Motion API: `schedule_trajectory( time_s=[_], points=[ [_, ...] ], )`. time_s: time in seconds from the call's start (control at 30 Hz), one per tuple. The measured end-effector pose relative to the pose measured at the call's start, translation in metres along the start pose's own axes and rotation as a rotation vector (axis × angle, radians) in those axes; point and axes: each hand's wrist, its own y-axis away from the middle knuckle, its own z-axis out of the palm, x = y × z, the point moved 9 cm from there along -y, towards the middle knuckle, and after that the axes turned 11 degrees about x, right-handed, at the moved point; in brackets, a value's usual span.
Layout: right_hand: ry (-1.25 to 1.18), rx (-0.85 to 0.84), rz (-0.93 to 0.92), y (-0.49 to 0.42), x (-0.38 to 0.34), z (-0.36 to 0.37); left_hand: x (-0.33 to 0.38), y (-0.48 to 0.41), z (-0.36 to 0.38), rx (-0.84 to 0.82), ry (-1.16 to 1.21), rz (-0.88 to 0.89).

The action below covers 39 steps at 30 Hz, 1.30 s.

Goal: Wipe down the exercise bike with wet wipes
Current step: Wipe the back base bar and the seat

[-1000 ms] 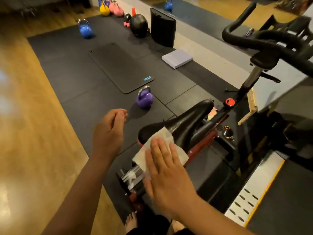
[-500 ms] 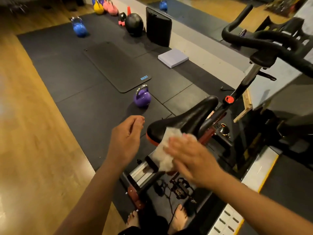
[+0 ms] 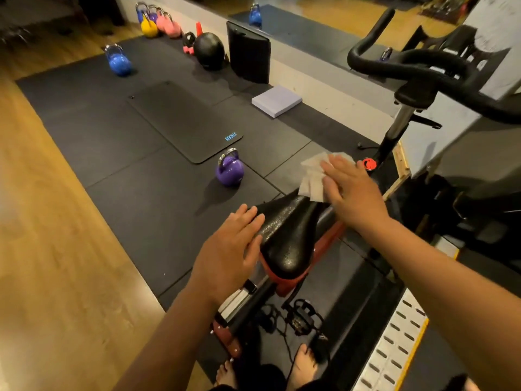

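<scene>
The exercise bike's black saddle (image 3: 287, 235) sits in the middle, glistening wet, with black handlebars (image 3: 423, 66) at the upper right. My right hand (image 3: 352, 190) lies flat with straight fingers on a white wet wipe (image 3: 313, 179), pressing it onto the saddle's narrow front end. My left hand (image 3: 231, 249) rests flat against the saddle's wide rear left side, fingers straight. A red knob (image 3: 369, 164) shows just beyond the wipe on the frame. The nose of the saddle is hidden under the wipe and hand.
A purple kettlebell (image 3: 229, 170) stands on the black mat floor left of the bike. A thin exercise mat (image 3: 183, 119), a white pad (image 3: 276, 100), a blue kettlebell (image 3: 119, 62) and several other weights lie farther back. A pedal (image 3: 301, 317) and my bare feet (image 3: 303, 362) are below.
My right hand has slid the wipe from the saddle's rear forward to its nose. My left hand has come down from the air onto the rear left of the saddle.
</scene>
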Motion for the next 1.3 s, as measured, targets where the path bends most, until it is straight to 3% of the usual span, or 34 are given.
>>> schedule_trajectory(
  time_s=[0.07, 0.13, 0.23, 0.33, 0.43, 0.53, 0.6, 0.73, 0.83, 0.9, 0.97, 1.1, 1.23, 1.3],
  points=[
    [-0.027, 0.003, 0.035, 0.028, -0.035, 0.015, 0.0, 0.001, 0.002, -0.01, -0.012, 0.027],
    [-0.119, -0.1, -0.146, 0.081, -0.086, 0.028, -0.004, 0.002, 0.003, -0.017, 0.047, 0.018],
    [-0.102, -0.224, -0.342, 0.082, -0.076, 0.027, -0.008, 0.0, 0.001, -0.007, 0.056, 0.021],
    [0.004, -0.126, -0.147, 0.011, -0.016, 0.017, -0.002, 0.0, -0.003, 0.008, 0.037, 0.024],
    [0.063, -0.102, -0.039, 0.019, -0.044, 0.026, -0.001, -0.008, -0.012, 0.08, 0.078, -0.024],
    [-0.099, -0.299, -0.31, 0.095, -0.127, 0.038, 0.003, -0.026, -0.027, 0.17, 0.143, -0.038],
    [-0.159, -0.384, -0.447, 0.099, -0.129, 0.035, 0.01, -0.04, -0.032, 0.18, 0.164, -0.021],
    [0.126, -0.194, -0.242, 0.008, -0.048, 0.017, 0.02, -0.054, -0.023, 0.126, 0.179, -0.033],
    [0.468, -0.34, -0.13, -0.023, -0.055, 0.038, 0.011, -0.043, 0.002, 0.082, 0.135, -0.106],
    [0.509, -0.391, -0.163, -0.016, -0.08, 0.051, 0.002, -0.034, 0.009, 0.129, 0.118, -0.168],
    [0.441, -0.29, -0.24, 0.004, -0.096, 0.044, -0.005, -0.032, 0.005, 0.216, 0.234, -0.276],
    [0.018, -0.203, -0.286, 0.078, -0.123, 0.033, -0.002, -0.038, 0.0, 0.254, 0.388, -0.358],
    [-0.143, -0.199, -0.38, 0.088, -0.103, 0.028, 0.016, -0.051, 0.015, 0.093, 0.163, -0.306],
    [-0.056, -0.142, -0.277, 0.052, -0.055, 0.023, 0.027, -0.055, 0.021, -0.004, -0.027, -0.233]
  ],
)
